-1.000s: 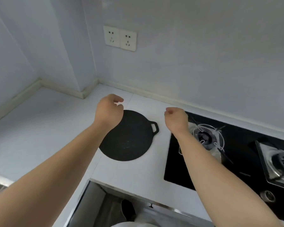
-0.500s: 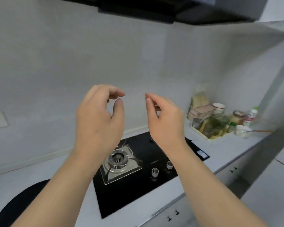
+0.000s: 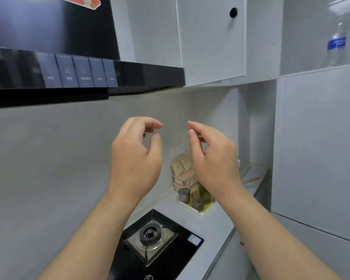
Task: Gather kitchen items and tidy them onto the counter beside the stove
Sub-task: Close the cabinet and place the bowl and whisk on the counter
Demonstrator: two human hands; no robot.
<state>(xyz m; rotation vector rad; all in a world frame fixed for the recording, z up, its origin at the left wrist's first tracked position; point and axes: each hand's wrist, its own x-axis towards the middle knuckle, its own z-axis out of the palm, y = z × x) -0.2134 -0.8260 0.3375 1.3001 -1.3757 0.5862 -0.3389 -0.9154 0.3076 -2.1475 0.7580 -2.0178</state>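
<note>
My left hand (image 3: pixel 135 158) and my right hand (image 3: pixel 212 160) are raised side by side in front of the grey wall, fingers loosely curled, holding nothing. Below them lies the black gas stove (image 3: pixel 160 247) with one burner (image 3: pixel 151 234) in view. On the white counter (image 3: pixel 216 225) right of the stove stands a cream tray (image 3: pixel 202 211) with a metal cup (image 3: pixel 183 196) and small jars. Stacked food packets (image 3: pixel 182 170) lean against the wall behind the tray, partly hidden by my right hand. A wooden-handled utensil (image 3: pixel 251 180) lies farther back on the counter.
A black range hood (image 3: pixel 85 77) overhangs the stove at upper left. White wall cupboards (image 3: pixel 210 41) with a black knob hang above the counter. A tall white fridge (image 3: pixel 317 150) closes off the right side. A wall socket (image 3: pixel 177 148) sits between my hands.
The view has swung right and upward, from the round black griddle on the left counter to the stove's right side. Both hands rose from counter height and stay empty.
</note>
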